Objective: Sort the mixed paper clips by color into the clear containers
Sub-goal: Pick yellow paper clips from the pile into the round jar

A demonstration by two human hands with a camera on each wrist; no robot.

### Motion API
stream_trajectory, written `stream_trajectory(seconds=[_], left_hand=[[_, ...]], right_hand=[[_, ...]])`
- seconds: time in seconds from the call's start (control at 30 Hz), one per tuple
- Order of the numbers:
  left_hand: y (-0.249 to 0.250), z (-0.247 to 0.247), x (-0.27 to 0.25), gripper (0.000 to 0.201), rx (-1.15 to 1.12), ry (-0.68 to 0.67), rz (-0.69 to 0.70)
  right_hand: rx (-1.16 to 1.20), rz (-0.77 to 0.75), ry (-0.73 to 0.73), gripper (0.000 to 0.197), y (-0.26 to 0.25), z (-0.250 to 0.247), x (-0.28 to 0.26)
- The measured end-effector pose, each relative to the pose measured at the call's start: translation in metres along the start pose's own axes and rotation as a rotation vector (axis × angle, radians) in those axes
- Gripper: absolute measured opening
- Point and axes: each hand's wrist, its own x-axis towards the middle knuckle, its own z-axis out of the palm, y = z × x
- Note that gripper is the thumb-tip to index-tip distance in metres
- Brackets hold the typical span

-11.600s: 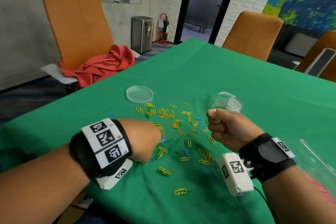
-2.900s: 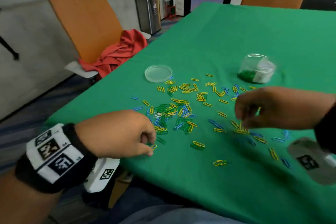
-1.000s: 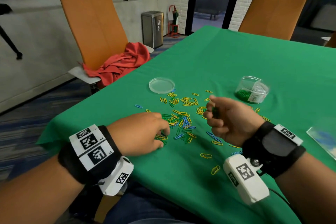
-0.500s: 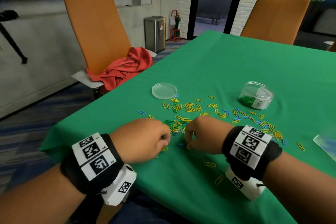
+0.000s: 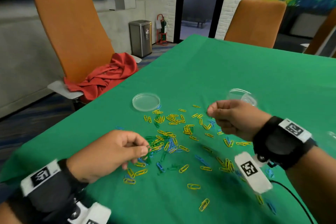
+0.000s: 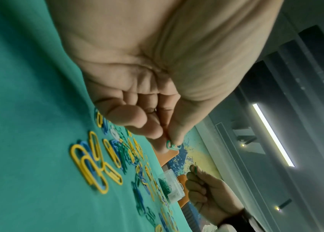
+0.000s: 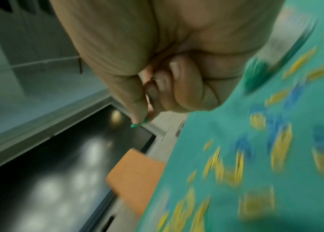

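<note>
Yellow, blue and green paper clips (image 5: 172, 143) lie scattered on the green tablecloth (image 5: 227, 71). My left hand (image 5: 145, 148) hovers at the near left of the pile and pinches a green clip (image 6: 172, 146) between thumb and forefinger. My right hand (image 5: 211, 112) is raised above the far right of the pile, fist curled, pinching another green clip (image 7: 139, 123). Just behind that hand stands a clear container (image 5: 241, 95), partly hidden; in the left wrist view the container (image 6: 173, 186) holds green clips.
A clear round lid (image 5: 146, 101) lies flat at the far edge of the pile. An orange chair with a red cloth (image 5: 105, 76) stands off the table's left side. Another clear plastic piece (image 5: 330, 142) shows at the right edge.
My right hand has lifted off the pile beside my left hand and swung right and away toward the clear container, with a green clip. My left hand has lifted slightly with a green clip.
</note>
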Motion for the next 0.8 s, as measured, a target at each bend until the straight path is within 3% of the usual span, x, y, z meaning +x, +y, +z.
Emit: stream_trajectory(seconds=[0.07, 0.13, 0.17, 0.27, 0.37, 0.47, 0.53, 0.6, 0.67, 0.73, 0.8], left_hand=[[-0.004, 0.000, 0.002, 0.013, -0.008, -0.007, -0.016], [-0.005, 0.000, 0.006, 0.002, -0.014, -0.023, -0.033], [-0.007, 0.000, 0.008, 0.008, 0.005, -0.034, -0.034], [-0.003, -0.002, 0.008, 0.006, 0.041, -0.055, -0.035], [-0.002, -0.006, 0.011, 0.037, 0.068, -0.084, -0.032], [-0.003, -0.009, 0.016, 0.035, 0.065, -0.089, -0.046], [-0.001, -0.008, 0.019, 0.034, 0.070, -0.084, -0.045], [0.004, -0.005, 0.024, 0.051, 0.068, -0.095, -0.041], [0.012, -0.002, 0.031, 0.069, 0.113, -0.121, -0.008], [0.024, 0.003, 0.044, 0.062, 0.194, -0.174, 0.043], [0.043, 0.012, 0.064, 0.027, 0.226, -0.237, 0.103]], right_hand=[[-0.124, -0.018, 0.276, 0.013, -0.010, -0.043, 0.020], [-0.550, -0.008, 0.500, 0.015, -0.018, -0.085, 0.040], [-0.775, 0.017, 0.551, 0.013, -0.020, -0.101, 0.049], [-1.110, 0.082, 0.483, 0.008, -0.021, -0.116, 0.066], [-1.178, 0.084, 0.357, 0.012, -0.023, -0.110, 0.073], [-1.155, 0.102, 0.280, 0.018, -0.032, -0.110, 0.073], [-1.021, 0.130, 0.170, 0.025, -0.038, -0.111, 0.067], [-0.870, 0.123, 0.139, 0.033, -0.044, -0.116, 0.058], [-0.853, 0.029, 0.210, 0.036, -0.049, -0.126, 0.053], [-0.986, -0.056, 0.274, 0.027, -0.049, -0.138, 0.051], [-1.128, 0.050, 0.217, 0.058, -0.040, -0.143, 0.052]])
